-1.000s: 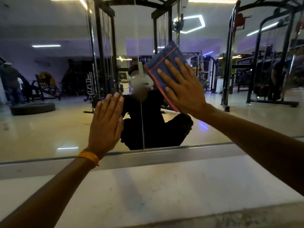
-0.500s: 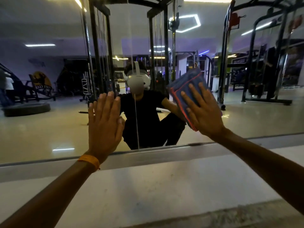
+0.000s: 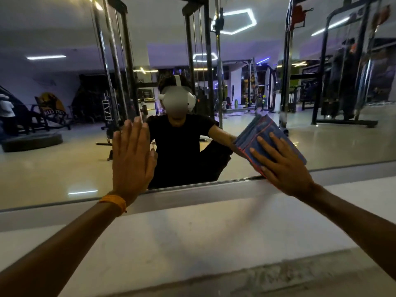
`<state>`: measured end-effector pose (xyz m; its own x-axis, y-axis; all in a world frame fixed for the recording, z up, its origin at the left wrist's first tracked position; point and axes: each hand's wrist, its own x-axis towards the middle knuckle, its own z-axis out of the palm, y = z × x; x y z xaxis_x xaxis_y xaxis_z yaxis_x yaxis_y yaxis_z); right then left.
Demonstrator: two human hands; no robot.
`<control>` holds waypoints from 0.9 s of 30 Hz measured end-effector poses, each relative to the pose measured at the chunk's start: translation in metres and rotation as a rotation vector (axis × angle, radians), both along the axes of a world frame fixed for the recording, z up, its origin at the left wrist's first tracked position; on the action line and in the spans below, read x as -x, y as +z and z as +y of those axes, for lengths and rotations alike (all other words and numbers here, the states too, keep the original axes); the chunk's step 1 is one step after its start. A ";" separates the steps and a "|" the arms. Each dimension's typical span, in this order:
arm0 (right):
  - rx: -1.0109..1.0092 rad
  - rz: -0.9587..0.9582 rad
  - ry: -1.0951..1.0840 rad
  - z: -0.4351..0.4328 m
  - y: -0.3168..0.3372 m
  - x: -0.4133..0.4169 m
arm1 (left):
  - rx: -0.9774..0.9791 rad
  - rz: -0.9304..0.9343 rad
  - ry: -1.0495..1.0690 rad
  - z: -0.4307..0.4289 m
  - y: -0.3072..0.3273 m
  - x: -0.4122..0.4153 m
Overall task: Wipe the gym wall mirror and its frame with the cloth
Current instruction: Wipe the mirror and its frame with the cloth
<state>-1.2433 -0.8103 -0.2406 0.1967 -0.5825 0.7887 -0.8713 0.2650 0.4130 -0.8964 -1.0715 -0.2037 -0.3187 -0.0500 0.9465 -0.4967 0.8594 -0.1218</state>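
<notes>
Logged nearest the camera a rough grey concrete edge (image 3: 278, 277), then a smooth pale stone ledge (image 3: 214, 243) running up to the wall. Saw two bare forearms reaching across that ledge toward the glass, well apart. Noted an orange woven wristband (image 3: 113, 203) on the left wrist.

Found the left grip (image 3: 131, 159) laid flat on the large gym wall mirror (image 3: 53, 168): palm on the glass, fingers straight and close together, released, grasping nothing. Placed its heel just above the grey frame strip (image 3: 214, 189) along the mirror's lower edge.

Found the right grip (image 3: 285, 168) likewise released, fingers straight and spread, pressing the folded blue cloth with red edging (image 3: 263, 133) flat against the glass. Could not see the right thumb. Located the cloth low on the mirror, right of centre, turned cornerwise, with its lowest corner at the frame strip and its upper part showing beyond the fingertips. Saw the heel of the right grip overlapping the frame strip.

Recorded farther off, in reflection only:
- a crouching person in a black T-shirt and white headset (image 3: 177, 142), between the two grips;
- black steel cable-machine uprights (image 3: 205, 61) behind that person;
- a round black weight plate (image 3: 32, 142) lying on the glossy floor at left;
- a second person in a white top (image 3: 6, 112) at the far left edge;
- a glowing hexagonal ceiling light (image 3: 235, 20) overhead.
</notes>
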 end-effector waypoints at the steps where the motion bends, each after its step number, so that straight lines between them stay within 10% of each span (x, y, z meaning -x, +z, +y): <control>1: 0.003 -0.002 0.027 -0.009 -0.005 -0.009 | 0.004 -0.005 0.010 0.002 -0.004 0.002; 9: -0.209 0.278 0.242 -0.072 0.000 -0.059 | -0.003 -0.045 0.089 0.006 -0.037 0.009; 17: 0.077 -0.222 0.063 0.020 -0.046 0.025 | 0.032 -0.079 0.020 0.018 -0.020 0.021; 27: -0.066 0.075 0.207 -0.048 -0.020 -0.039 | 0.073 -0.157 0.047 0.018 -0.025 0.029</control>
